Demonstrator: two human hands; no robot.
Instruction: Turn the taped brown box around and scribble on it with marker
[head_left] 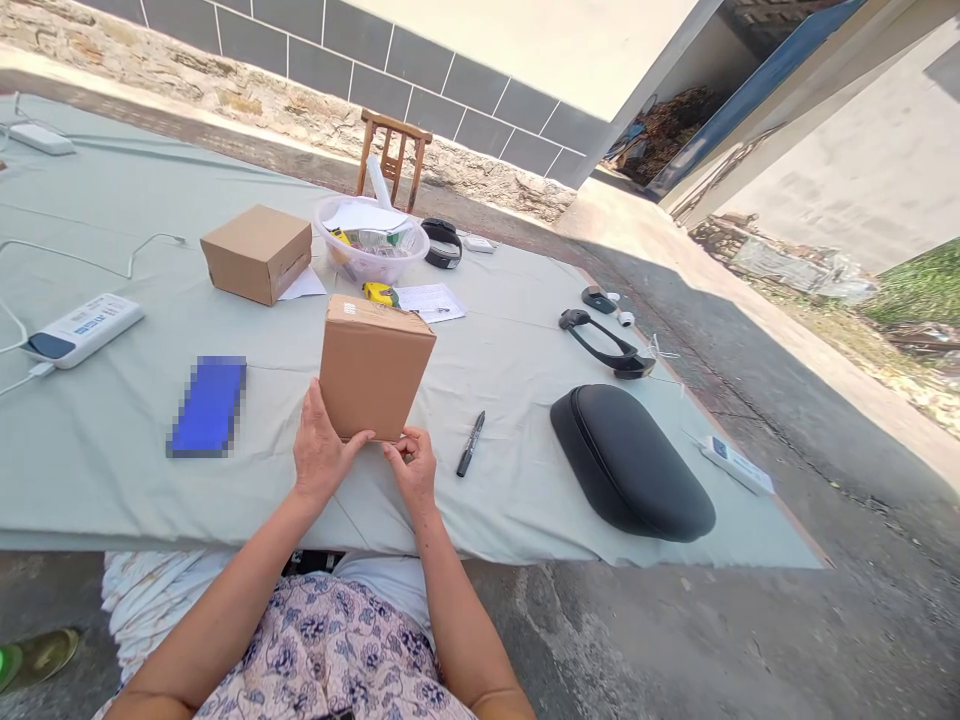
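Observation:
A brown cardboard box (pixel 375 375) stands tilted between my two hands, close to the front edge of the table. My left hand (pixel 322 448) grips its lower left side, the thumb lying along the bottom edge. At the lower right corner, my right hand (pixel 415 468) pinches the bottom edge with thumb and fingers. Tape or a label patch shows on the top face. To the right of my right hand lies a black marker pen (pixel 471 444). A blurred-out blue rectangle (pixel 210 408) lies left of my left hand.
Behind are another cardboard box (pixel 247 250), a pink basin (pixel 360 262) of papers and packets, and a yellow tape measure (pixel 381 294). A black case (pixel 630 460) and headset strap (pixel 607 345) lie right; a power strip (pixel 94 325) with cables lies left. A wooden chair (pixel 394 150) stands beyond.

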